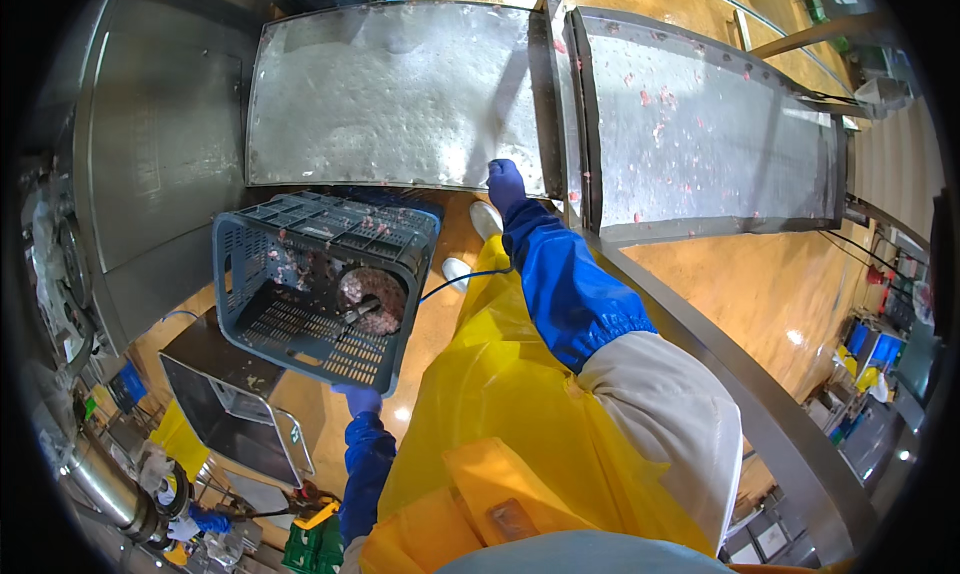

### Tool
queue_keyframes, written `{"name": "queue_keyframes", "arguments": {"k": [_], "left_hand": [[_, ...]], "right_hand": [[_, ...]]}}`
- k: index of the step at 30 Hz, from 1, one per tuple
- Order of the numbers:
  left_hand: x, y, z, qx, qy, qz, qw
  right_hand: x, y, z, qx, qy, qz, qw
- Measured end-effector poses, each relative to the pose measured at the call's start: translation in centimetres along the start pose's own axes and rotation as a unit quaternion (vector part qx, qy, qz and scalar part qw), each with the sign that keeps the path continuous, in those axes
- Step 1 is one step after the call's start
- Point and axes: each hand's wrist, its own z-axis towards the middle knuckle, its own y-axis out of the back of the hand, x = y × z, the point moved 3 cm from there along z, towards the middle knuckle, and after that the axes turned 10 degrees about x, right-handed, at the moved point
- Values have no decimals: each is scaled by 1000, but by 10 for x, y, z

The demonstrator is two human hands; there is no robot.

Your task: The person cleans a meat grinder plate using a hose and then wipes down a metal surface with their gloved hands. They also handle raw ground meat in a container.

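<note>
My left hand [360, 398], in a purple glove, grips the lower rim of a dark grey plastic crate [315, 352]. The crate's open side faces up towards me. Inside it lies a round part [384, 289] coated in meat scraps, with a metal shaft [362, 311] at its middle. More scraps cling to the crate's walls. My right hand [506, 182], gloved too, is curled into a fist by the front edge of a metal-topped table [390, 101]; I see nothing in it. A blue cord [466, 277] runs from the crate to below my right forearm.
A second metal surface [697, 131] with meat scraps stands to the right, past a steel post [568, 108]. A steel rail [720, 356] slants along my right side. Left are a steel cabinet [165, 146] and a box-shaped metal bin [240, 416]. The orange floor [750, 296] looks wet.
</note>
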Motion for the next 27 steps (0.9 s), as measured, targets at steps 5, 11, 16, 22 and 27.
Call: {"name": "queue_keyframes", "arguments": {"k": [5,11,16,22,27], "left_hand": [[15,-2,2,27,-46,171,984],[-5,0,4,68,-69,113,989],[33,-13,22,-16,-47,-45,998],[-3,-31,37,78,-106,619,774],[45,-12,73,-110,-146,444,877]], "right_hand": [[-5,-11,15,23,12,-2,1000],[-21,6,33,29,-91,-34,995],[-21,27,1,-84,147,-124,978],[-6,65,-68,-119,-5,-24,993],[-37,79,-128,-64,-8,-1,998]]}}
